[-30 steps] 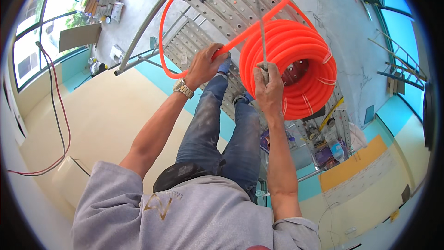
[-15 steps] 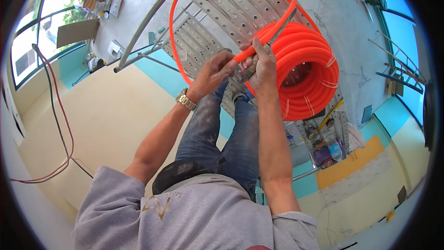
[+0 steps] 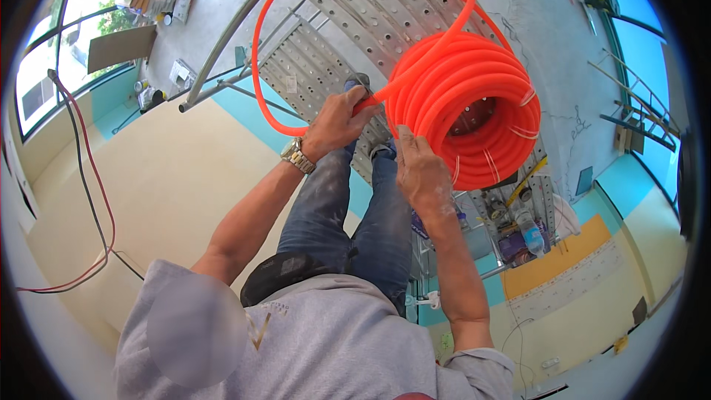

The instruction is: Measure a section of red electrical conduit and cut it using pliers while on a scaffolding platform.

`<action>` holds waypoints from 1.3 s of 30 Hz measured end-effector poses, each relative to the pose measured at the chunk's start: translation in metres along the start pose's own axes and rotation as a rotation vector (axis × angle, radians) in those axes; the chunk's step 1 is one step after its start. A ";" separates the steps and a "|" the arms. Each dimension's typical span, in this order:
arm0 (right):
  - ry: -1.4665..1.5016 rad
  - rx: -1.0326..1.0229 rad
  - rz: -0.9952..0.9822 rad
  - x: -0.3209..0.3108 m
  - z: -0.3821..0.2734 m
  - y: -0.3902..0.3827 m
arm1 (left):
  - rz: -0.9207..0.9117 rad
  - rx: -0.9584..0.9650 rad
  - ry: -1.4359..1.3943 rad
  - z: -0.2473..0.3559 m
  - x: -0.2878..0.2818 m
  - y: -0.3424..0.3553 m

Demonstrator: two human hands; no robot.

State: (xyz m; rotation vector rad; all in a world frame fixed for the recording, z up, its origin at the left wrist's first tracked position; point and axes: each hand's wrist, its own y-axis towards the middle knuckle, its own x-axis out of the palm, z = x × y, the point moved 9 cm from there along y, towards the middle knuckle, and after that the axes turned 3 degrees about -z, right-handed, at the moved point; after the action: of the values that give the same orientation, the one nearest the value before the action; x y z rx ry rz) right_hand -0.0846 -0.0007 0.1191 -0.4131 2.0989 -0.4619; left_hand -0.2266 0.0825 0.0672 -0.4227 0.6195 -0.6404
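Observation:
A thick coil of orange corrugated conduit sits on the perforated metal scaffold plank in front of me. One loose length loops up to the left and comes back round to my hands. My left hand, with a metal watch on the wrist, is closed round the conduit just left of the coil. Against the coil's lower left side is my right hand, its fingers bent and partly hidden. Whatever it may hold does not show. The saw from the earlier frame is out of sight.
My feet stand on the metal scaffold planks, high above the floor. A scaffold rail runs along the left. Below at right are a plastic bottle and small items. Red and black cables hang at far left.
My right hand has come down, away from my left hand, to the coil's lower side. The saw it held is no longer visible. The conduit loop has shifted left; my left hand still grips it.

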 end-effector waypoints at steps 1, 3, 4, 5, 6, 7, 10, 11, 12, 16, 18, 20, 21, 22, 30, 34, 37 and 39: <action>0.000 -0.001 0.000 -0.001 0.000 -0.002 | 0.014 0.005 0.000 0.000 0.000 0.000; -0.047 0.010 -0.004 -0.004 -0.001 -0.006 | 0.033 0.025 0.009 0.003 0.000 0.001; -0.048 0.008 -0.005 -0.005 -0.001 -0.008 | 0.052 0.045 0.019 0.005 -0.002 0.001; -0.074 0.015 -0.003 -0.006 0.000 -0.011 | 0.054 0.044 0.017 0.004 -0.002 0.001; -0.101 0.021 0.001 -0.008 0.001 -0.012 | 0.075 0.088 0.002 0.006 -0.004 0.002; -0.102 0.017 0.000 -0.010 0.001 -0.014 | 0.096 0.133 -0.012 0.008 -0.007 0.003; -0.098 0.029 -0.032 -0.013 -0.001 -0.019 | 0.058 0.106 0.035 0.002 -0.008 0.005; -0.114 0.054 -0.071 -0.011 -0.001 -0.022 | 0.059 0.104 0.037 0.001 -0.010 0.004; -0.134 0.085 -0.108 -0.009 0.002 -0.026 | 0.057 0.098 0.062 0.001 -0.008 0.003; -0.161 0.114 -0.041 0.007 0.001 -0.008 | 0.154 0.006 0.088 -0.011 -0.016 0.002; -0.099 0.104 -0.024 0.010 -0.003 0.008 | 0.166 0.051 0.121 -0.014 -0.025 0.003; -0.086 0.075 -0.045 0.006 -0.007 0.008 | 0.181 0.089 0.158 -0.015 -0.032 0.005; -0.077 0.043 -0.069 0.005 -0.013 0.009 | 0.168 0.124 0.162 -0.011 -0.036 0.006; -0.072 0.038 -0.070 0.002 -0.017 0.004 | 0.156 0.160 0.165 -0.007 -0.039 0.006; -0.100 0.011 0.029 0.010 -0.032 0.034 | 0.078 0.225 0.277 0.009 0.000 -0.005; -0.072 0.005 -0.021 0.007 -0.035 0.037 | 0.161 0.216 0.129 0.010 -0.018 -0.004; -0.057 0.073 -0.109 0.001 -0.037 0.010 | 0.142 0.176 0.223 0.000 -0.023 -0.002; -0.058 0.147 -0.130 0.006 -0.031 0.009 | 0.139 0.197 0.253 -0.002 -0.017 -0.006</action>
State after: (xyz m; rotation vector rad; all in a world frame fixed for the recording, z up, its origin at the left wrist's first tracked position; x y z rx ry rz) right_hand -0.1149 0.0092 0.1263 -0.4736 1.9749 -0.6681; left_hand -0.2408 0.0894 0.0756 -0.1132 0.8101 -0.6195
